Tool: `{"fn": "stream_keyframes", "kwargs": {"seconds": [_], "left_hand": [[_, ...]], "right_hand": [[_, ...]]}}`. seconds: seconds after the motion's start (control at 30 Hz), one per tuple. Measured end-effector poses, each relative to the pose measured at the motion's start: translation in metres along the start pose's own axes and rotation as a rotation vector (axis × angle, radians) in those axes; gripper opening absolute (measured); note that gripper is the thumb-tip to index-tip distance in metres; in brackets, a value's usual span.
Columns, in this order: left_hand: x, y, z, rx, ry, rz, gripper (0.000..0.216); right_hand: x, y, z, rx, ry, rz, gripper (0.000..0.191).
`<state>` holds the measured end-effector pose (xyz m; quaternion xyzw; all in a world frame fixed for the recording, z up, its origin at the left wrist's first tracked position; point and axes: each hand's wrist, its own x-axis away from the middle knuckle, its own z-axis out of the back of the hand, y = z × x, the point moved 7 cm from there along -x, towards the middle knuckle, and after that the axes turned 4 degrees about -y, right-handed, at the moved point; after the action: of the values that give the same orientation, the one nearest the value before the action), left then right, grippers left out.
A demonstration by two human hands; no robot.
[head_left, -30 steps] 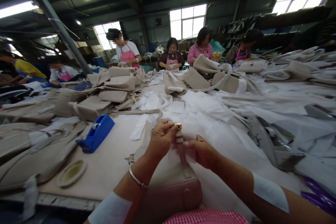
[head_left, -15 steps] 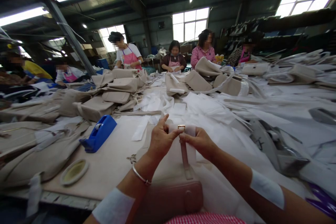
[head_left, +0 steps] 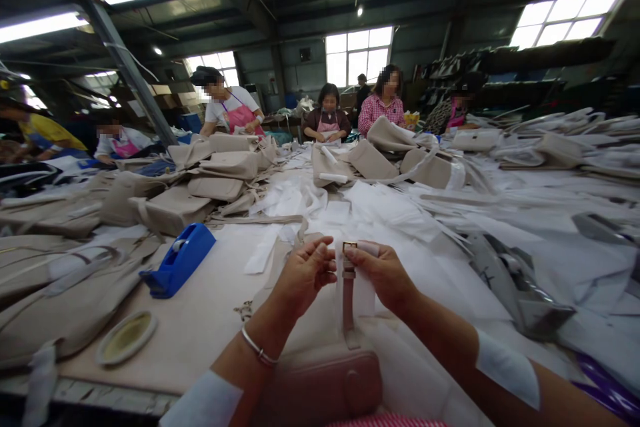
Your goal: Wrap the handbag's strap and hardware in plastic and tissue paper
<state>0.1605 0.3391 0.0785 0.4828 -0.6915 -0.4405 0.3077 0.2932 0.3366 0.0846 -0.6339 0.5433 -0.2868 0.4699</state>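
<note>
My right hand (head_left: 390,273) pinches the buckle end of a narrow beige strap, thumb pressed beside the gold buckle (head_left: 349,247). A thin white sheet (head_left: 365,293) is also held in that hand, behind the strap (head_left: 349,300). The strap hangs down towards a beige bag (head_left: 320,380) close to my body. Just left of the buckle is my left hand (head_left: 305,273), its fingers loosely curled and apart, with nothing visible in them. Below my left wrist, a small metal clasp (head_left: 244,310) lies near the bag.
On the left stand a blue tape dispenser (head_left: 183,260) and a roll of tape (head_left: 126,338). A grey dispenser (head_left: 520,280) and purple-handled scissors (head_left: 607,387) are at right. Beige bags (head_left: 230,167) and white sheets (head_left: 390,213) pile up ahead. Several co-workers sit or stand beyond.
My left hand has let go of the strap by the buckle and moved slightly left. My right hand keeps its hold. The view has shifted slightly.
</note>
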Motion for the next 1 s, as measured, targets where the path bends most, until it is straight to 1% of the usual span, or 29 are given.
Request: {"fn": "stream_keyframes", "kwargs": {"seconds": [0.1, 0.17, 0.23, 0.27, 0.33, 0.37, 0.43, 0.5, 0.57, 0.63, 0.73, 0.8, 0.83, 0.93, 1.0], "left_hand": [[0.002, -0.018, -0.011, -0.131, -0.140, 0.069, 0.051], [0.004, -0.028, -0.014, -0.195, -0.172, 0.104, 0.054], [0.004, -0.036, -0.015, -0.175, -0.182, 0.133, 0.057], [0.004, -0.037, -0.016, -0.160, -0.185, 0.147, 0.059], [0.004, -0.037, -0.016, -0.192, -0.177, 0.154, 0.059], [0.005, -0.033, -0.015, -0.246, -0.170, 0.136, 0.058], [0.006, -0.022, -0.016, -0.377, -0.152, 0.064, 0.054], [0.008, -0.013, -0.020, -0.446, -0.164, 0.003, 0.050], [0.011, -0.010, -0.024, -0.428, -0.195, -0.002, 0.049], [0.013, -0.012, -0.026, -0.376, -0.222, 0.006, 0.048], [0.014, -0.016, -0.027, -0.366, -0.228, -0.032, 0.044], [0.013, -0.019, -0.028, -0.403, -0.245, -0.064, 0.043], [0.013, -0.020, -0.028, -0.433, -0.250, -0.076, 0.042], [0.013, -0.020, -0.029, -0.564, -0.266, -0.106, 0.039], [0.014, -0.018, -0.029, -0.620, -0.281, -0.104, 0.036]], "right_hand": [[0.004, 0.006, 0.004, 0.039, 0.086, -0.011, 0.042], [0.004, 0.010, 0.008, 0.094, 0.108, -0.009, 0.046], [0.003, 0.010, 0.011, 0.195, 0.104, 0.019, 0.048], [0.002, 0.007, 0.012, 0.281, 0.097, 0.059, 0.048], [0.002, -0.005, 0.011, 0.509, 0.065, 0.194, 0.048], [0.003, -0.012, 0.009, 0.617, 0.025, 0.262, 0.049], [0.004, -0.022, 0.004, 0.737, -0.109, 0.330, 0.050], [0.006, -0.026, 0.004, 0.705, -0.272, 0.289, 0.053], [0.006, -0.024, 0.008, 0.551, -0.408, 0.169, 0.056], [0.007, -0.020, 0.014, 0.368, -0.468, 0.055, 0.053], [0.005, -0.010, 0.014, 0.281, -0.499, -0.015, 0.045], [0.003, -0.004, 0.008, 0.265, -0.495, -0.008, 0.042], [0.001, -0.002, 0.006, 0.256, -0.467, 0.007, 0.040], [-0.003, -0.001, 0.005, 0.260, -0.296, 0.091, 0.034], [-0.004, 0.001, 0.006, 0.245, -0.236, 0.094, 0.036]]}}
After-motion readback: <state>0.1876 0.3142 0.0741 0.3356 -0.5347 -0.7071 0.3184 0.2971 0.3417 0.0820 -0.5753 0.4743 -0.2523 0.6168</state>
